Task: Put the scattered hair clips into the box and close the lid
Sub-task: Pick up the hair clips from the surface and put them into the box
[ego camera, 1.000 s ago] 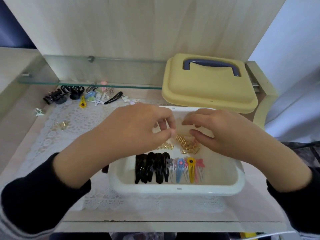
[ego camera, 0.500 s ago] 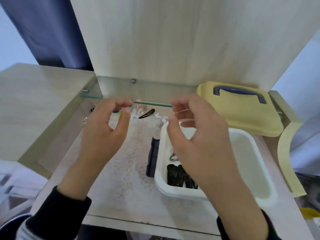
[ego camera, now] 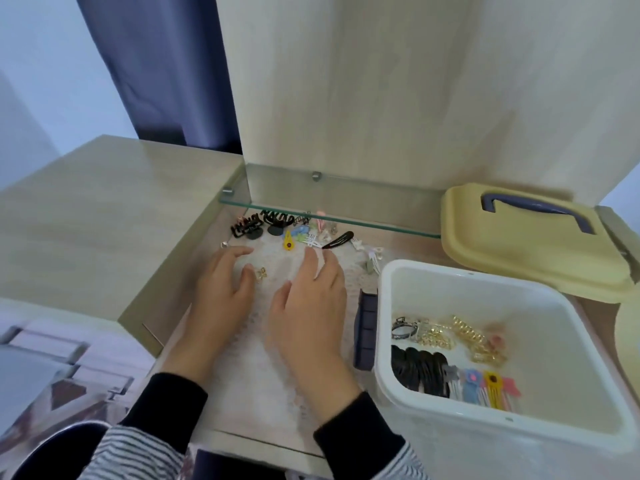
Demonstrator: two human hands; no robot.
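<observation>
The white box [ego camera: 561, 303] stands open at the right and holds black, gold and coloured clips. Its yellow lid [ego camera: 526, 251] with a blue handle lies behind it. Scattered clips [ego camera: 287, 230] lie in a row under the glass shelf: black claw clips, a yellow one, a long black one. A small gold clip [ego camera: 260, 274] lies on the lace mat. My left hand [ego camera: 221, 292] is flat over the mat, its thumb next to the gold clip. My right hand [ego camera: 308, 310] hovers beside it with relaxed fingers, holding nothing.
A glass shelf [ego camera: 329, 216] overhangs the clips at the back. A dark blue latch piece [ego camera: 364, 327] hangs at the box's left side. The desktop's raised surface [ego camera: 104, 209] borders the recess on the left. A wooden panel rises behind.
Both hands have left the box and moved left and down onto the lace mat near the gold clip. The view has swung left, so the box now sits at the right.
</observation>
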